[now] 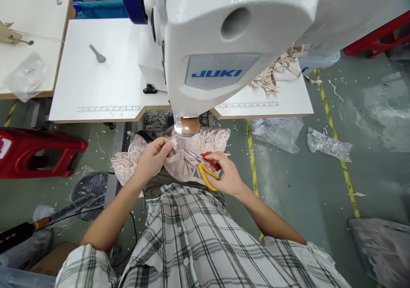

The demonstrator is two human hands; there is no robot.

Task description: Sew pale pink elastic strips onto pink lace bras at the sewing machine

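Note:
My right hand (226, 174) is closed around a pair of scissors (204, 163) with one red and one yellow handle. Their blades point up and left, toward pale pink lace fabric (188, 155) lying across my lap. Between thumb and fingers, my left hand (156, 153) pinches an edge of that fabric, where a small whitish piece shows at the fingertips. Right above the cloth is the lower end of a white JUKI sewing machine (205, 66). Whether the blade tips touch the fabric, I cannot tell.
The white machine table (112, 78) has a ruler strip along its front edge. Beige strips (275, 74) lie at its right. Red stools (38, 151) stand at the left, and plastic bags (275, 132) lie on the floor at the right, among scattered scraps.

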